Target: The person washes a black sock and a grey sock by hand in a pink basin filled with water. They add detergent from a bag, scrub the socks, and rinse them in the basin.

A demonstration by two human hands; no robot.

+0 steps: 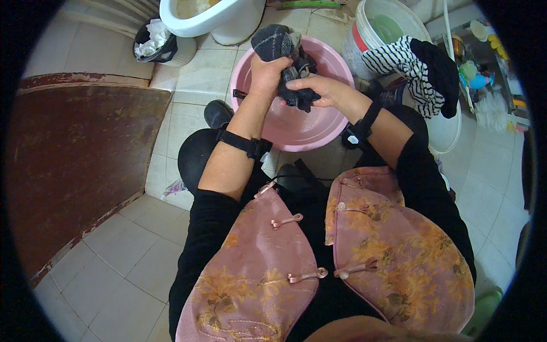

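Observation:
A dark grey plaid cloth (273, 42) is bunched up above a pink plastic basin (292, 143) on the floor in front of me. My left hand (266, 76) is closed around its middle, and a rounded bulge of fabric sticks out beyond the fist. Lower on the same bundle, my right hand (321, 89) grips dark, crumpled folds between thumb and fingers. Part of the cloth hangs inside the basin's far side. A little shallow water seems to lie in the basin, though its depth cannot be told.
To the right stands a white bucket (361, 32) with a green item inside. A black-and-white striped garment (421, 81) drapes beside it over another white container (446, 130). At the far left are a toilet (205, 21), a lined waste bin (183, 51) and a brown door (85, 166).

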